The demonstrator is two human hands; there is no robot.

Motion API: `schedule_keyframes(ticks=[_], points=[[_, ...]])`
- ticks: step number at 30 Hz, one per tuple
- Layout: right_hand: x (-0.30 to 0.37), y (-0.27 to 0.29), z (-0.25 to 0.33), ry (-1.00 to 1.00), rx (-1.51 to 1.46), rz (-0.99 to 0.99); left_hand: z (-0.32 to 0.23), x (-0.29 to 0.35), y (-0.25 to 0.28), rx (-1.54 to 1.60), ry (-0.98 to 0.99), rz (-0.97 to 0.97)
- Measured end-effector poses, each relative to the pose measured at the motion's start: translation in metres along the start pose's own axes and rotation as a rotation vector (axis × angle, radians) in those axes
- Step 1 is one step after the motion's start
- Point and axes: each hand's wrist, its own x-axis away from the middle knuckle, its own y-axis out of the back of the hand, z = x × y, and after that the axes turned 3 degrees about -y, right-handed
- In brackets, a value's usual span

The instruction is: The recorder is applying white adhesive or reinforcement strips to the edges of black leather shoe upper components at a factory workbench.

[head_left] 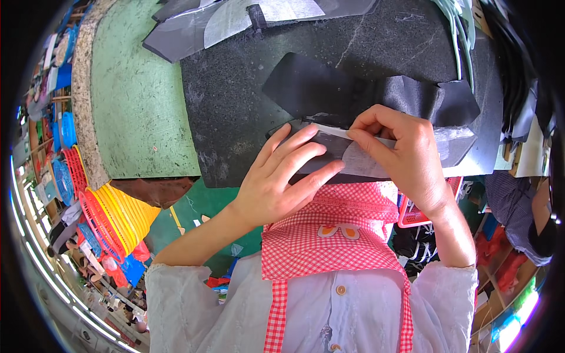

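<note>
At the near edge of a worn black mat (223, 106) lies a flat dark piece with a grey-white backing (365, 161). My left hand (279, 176) rests on the left part of this piece, fingers spread and stretched out. A narrow white strip (332, 130) runs along the piece's far edge. Thumb and forefinger of my right hand (403, 150) are pinched together on the strip's right end. Just beyond both hands is a smooth black leather-like piece (309, 88), with a creased, shiny right part. My right hand covers some of the edge between them.
Dark pieces with pale backing (235, 26) lie at the mat's far side. Pale green straps (462, 35) hang down at far right, near black strips (518, 76). The green tabletop (138, 94) shows leftward. Stacked yellow baskets (126, 215) stand low left; a red basket (412, 217) sits below the right forearm.
</note>
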Motion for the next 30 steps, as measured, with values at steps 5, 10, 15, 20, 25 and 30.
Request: schedule_keyframes(ticks=[5,10,15,20,25,30], points=[[-0.001,-0.001,0.0,0.022,-0.026,-0.011,0.001,0.003,-0.001,-0.013,-0.017,-0.003],[-0.001,0.0,-0.001,0.048,0.023,-0.024,-0.001,-0.001,0.002,0.0,0.013,0.049],[-0.006,-0.002,0.004,0.059,0.301,-0.053,-0.007,-0.012,0.004,-0.01,0.048,0.087],[0.02,0.039,-0.001,-0.115,0.538,-0.084,-0.013,-0.019,-0.006,-0.237,0.119,0.126],[0.053,0.077,-0.024,-0.249,-0.104,-0.263,-0.012,-0.02,-0.007,-0.271,0.09,0.087],[0.046,0.079,-0.049,-0.33,-0.01,-0.248,-0.014,-0.034,0.0,-0.208,0.088,0.128]])
